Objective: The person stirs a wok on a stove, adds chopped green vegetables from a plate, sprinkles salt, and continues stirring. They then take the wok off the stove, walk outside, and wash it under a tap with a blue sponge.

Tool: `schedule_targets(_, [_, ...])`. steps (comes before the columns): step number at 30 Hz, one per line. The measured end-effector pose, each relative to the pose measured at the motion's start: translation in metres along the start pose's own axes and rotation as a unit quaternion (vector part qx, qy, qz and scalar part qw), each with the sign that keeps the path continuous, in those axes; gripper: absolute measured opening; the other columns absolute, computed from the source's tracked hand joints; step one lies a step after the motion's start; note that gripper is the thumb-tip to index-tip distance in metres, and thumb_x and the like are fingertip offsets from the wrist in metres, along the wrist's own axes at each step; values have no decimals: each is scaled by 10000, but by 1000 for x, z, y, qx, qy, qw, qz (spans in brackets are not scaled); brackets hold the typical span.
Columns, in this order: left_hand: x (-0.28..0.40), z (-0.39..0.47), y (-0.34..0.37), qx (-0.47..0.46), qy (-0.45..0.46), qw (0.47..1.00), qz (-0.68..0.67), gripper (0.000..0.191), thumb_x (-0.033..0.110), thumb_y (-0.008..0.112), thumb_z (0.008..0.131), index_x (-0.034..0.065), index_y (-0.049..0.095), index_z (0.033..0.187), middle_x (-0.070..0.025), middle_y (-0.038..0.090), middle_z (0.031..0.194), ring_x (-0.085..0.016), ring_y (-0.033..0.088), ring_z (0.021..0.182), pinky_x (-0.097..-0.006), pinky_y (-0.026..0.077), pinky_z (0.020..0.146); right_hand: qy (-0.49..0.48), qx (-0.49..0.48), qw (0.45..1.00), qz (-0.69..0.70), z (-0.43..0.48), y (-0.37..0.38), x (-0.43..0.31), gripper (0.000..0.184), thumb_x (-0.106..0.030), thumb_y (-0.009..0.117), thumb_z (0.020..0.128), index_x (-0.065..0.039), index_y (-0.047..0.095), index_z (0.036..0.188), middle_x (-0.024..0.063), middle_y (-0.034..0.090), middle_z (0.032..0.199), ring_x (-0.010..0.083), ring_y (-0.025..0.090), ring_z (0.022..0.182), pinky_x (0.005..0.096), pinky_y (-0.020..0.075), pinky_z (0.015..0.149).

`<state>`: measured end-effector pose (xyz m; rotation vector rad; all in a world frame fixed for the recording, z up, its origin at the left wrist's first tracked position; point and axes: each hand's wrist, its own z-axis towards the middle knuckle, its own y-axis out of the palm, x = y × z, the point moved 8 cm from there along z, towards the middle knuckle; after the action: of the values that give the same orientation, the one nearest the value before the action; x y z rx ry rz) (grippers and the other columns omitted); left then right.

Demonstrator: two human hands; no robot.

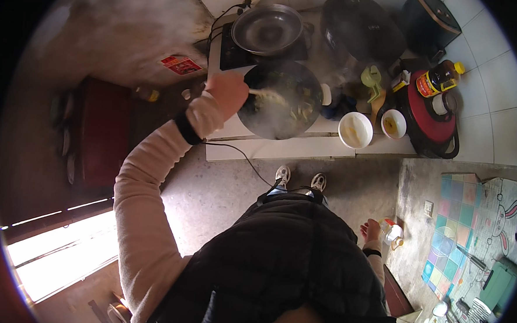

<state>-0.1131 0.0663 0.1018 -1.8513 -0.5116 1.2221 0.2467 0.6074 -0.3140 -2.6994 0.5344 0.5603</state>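
Note:
My left hand [228, 94] is shut on a light-coloured cooking utensil [258, 92] at the left rim of a dark wok [254, 119]. The utensil reaches in over the food; steam blurs its far end. Green and pale pieces of food [298, 104] lie in the wok, which has a pale side handle [327, 95] on its right. Down by my right side hangs my right hand [371, 231], fingers loosely bent, holding nothing. Just beyond it a clear plastic bottle [390, 234] stands on the floor by the wall.
Behind the wok, a metal pan [267, 29] sits on a black cooktop [233, 50]. Two white bowls [355, 130] [393, 124] stand at the counter's right front. Farther right are a red-lidded appliance [427, 113] and a sauce bottle [440, 79]. A cable [241, 151] crosses the counter's front edge.

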Motion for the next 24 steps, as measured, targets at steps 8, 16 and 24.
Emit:
schedule_targets(8, [28,3,25,31,-24,985,-170,243,148,559,879,169,646,1105,-74,596,907,-282,623,878,-409,527,701,-10,1,1000,-26,-9,4,-9,154,-240,544,854,-115,577,938,43,582,810,182,634,618,307,497,520])
schedule_targets(16, [-31,-76,30,-93,-14,989,-113,281,133,551,888,196,661,1140,-81,615,963,-267,639,959,-390,551,763,5,4,1000,-17,-2,1,-7,159,-254,564,862,-120,568,946,43,584,822,195,633,634,347,503,537])
schedule_targets(24, [-6,-43,39,-37,-61,979,-190,334,121,541,903,221,638,1207,-101,607,1016,-286,620,997,-396,542,793,-18,3,1000,-21,-3,5,-23,166,-240,554,871,-122,587,983,47,589,837,205,639,656,351,504,564])
